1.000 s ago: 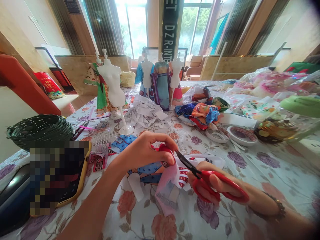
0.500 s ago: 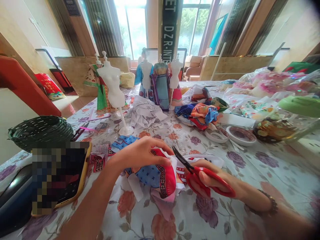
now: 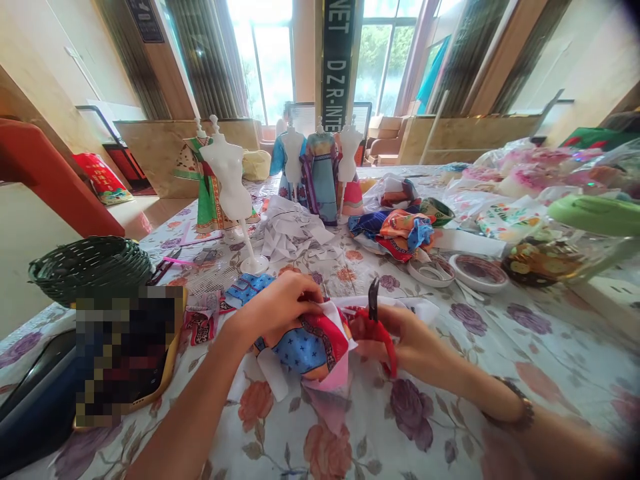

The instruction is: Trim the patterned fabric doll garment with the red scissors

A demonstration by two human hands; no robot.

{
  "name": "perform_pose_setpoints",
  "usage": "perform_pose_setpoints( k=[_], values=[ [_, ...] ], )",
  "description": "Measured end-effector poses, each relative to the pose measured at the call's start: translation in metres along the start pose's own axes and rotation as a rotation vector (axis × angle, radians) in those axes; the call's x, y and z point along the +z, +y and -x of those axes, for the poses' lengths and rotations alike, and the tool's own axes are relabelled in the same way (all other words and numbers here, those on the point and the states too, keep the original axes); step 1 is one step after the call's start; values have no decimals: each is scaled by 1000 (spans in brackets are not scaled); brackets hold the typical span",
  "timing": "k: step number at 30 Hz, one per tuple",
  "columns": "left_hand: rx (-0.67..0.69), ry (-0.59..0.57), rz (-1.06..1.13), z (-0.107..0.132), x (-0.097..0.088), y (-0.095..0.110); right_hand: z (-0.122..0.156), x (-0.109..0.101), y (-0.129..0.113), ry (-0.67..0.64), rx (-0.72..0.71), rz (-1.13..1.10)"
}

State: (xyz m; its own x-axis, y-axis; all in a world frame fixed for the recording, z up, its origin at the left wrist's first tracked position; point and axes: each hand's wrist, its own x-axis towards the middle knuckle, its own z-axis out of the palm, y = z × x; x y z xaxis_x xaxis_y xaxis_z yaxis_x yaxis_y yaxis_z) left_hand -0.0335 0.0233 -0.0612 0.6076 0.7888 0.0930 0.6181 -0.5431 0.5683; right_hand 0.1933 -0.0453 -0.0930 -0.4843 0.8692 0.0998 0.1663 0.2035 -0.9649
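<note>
My left hand (image 3: 285, 300) is closed on a small piece of printed fabric (image 3: 303, 350), blue with dark crosses and a red patterned border. White and pale pink backing shows along the fabric's right edge. My right hand (image 3: 400, 333) holds red-handled scissors (image 3: 385, 343), their dark blades pointing up and away from the cloth. The fingertips of that hand reach the fabric's right edge; whether they pinch it I cannot tell. Left of the cloth lie another blue printed piece (image 3: 247, 288) and a red patterned scrap (image 3: 200, 327).
A bare white mini mannequin (image 3: 227, 177) stands ahead, with several dressed ones behind. White paper scraps (image 3: 293, 230), bunched printed fabric (image 3: 395, 230) and tape rolls (image 3: 479, 273) lie beyond my hands. At left are a dark woven basket (image 3: 90, 267) and a phone (image 3: 175, 347).
The scissors have swung from pointing at the cloth to pointing upward. My right hand has moved left to the fabric's edge, and my left hand has shifted slightly left.
</note>
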Motion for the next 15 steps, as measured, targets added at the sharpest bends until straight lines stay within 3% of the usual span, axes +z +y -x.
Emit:
perform_pose_setpoints(
  k=[5,10,15],
  values=[
    [-43,262,39,-2,-4,3,-5,-8,9,268,-19,446],
    [-63,442,148,-4,-3,6,-11,-16,21,265,-21,624],
    [-57,507,299,-5,-4,3,-15,-20,28,324,-26,664]
  ],
)
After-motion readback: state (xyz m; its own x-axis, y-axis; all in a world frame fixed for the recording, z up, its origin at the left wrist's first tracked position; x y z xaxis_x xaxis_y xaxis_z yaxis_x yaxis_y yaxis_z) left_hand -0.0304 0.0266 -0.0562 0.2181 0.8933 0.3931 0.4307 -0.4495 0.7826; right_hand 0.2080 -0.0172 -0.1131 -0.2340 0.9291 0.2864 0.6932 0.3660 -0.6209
